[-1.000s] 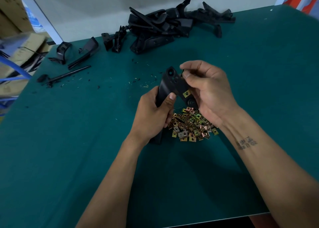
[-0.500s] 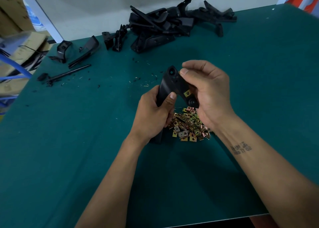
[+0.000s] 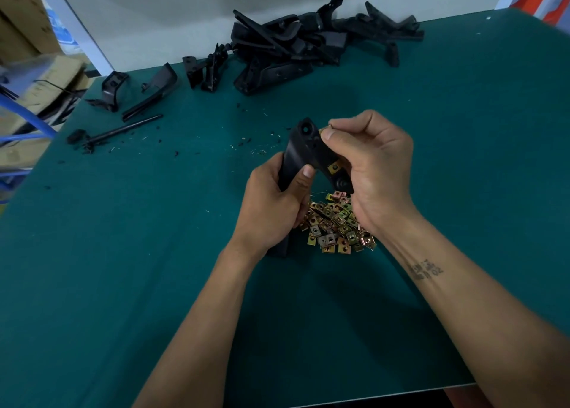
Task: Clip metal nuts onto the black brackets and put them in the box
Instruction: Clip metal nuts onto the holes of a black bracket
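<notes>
Gripping black bracket [image 3: 303,151], left hand [image 3: 271,204] steadies; right hand [image 3: 374,167] pinches second nut [image 3: 324,129] at top; one nut [image 3: 334,168] clipped; pile [image 3: 336,222] remains, box unseen.

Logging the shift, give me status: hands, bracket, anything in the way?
Left hand grips black plastic bracket. Right hand pinches brass-coloured metal nut at bracket top. Nothing blocking.

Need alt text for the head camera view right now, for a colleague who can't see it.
Over a green table, the left hand grips a black bracket while the right hand pinches a metal nut at its top edge. One nut is already clipped on; loose nuts lie beneath, more brackets behind.
</notes>
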### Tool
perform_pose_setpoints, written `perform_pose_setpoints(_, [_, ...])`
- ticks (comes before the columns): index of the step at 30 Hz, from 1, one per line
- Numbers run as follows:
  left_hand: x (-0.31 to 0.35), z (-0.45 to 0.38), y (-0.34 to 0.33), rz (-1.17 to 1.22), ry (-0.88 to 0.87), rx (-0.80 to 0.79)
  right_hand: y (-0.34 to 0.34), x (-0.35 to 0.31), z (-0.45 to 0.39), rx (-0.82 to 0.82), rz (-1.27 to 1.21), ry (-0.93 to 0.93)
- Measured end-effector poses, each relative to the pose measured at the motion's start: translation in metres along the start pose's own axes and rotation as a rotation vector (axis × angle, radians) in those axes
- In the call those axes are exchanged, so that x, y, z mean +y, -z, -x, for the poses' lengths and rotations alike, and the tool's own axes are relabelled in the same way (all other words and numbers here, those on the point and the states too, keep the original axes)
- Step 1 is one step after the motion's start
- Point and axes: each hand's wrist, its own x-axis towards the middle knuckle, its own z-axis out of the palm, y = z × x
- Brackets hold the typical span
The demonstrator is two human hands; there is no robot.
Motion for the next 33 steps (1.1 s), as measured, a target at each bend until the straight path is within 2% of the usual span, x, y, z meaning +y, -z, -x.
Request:
perform_pose_setpoints(7, [0.000,0.000,-0.001,-0.027,-0.028,-0.001,-0.001,0.008,-0.001,0.028,0.096,0.141])
perform_pose_setpoints(12, [0.001,0.000,-0.001,-0.024,-0.035,0.004,0.001,0.011,-0.003,-0.009,0.155,0.211])
perform_pose_setpoints(22, [0.001,0.001,0.000,-0.010,-0.022,0.023,0.002,0.016,-0.005,-0.071,0.193,0.194])
perform_pose_setpoints(33, [0.002,0.002,-0.001,0.004,-0.013,0.051,-0.002,0.017,0.002,-0.011,0.019,0.115])
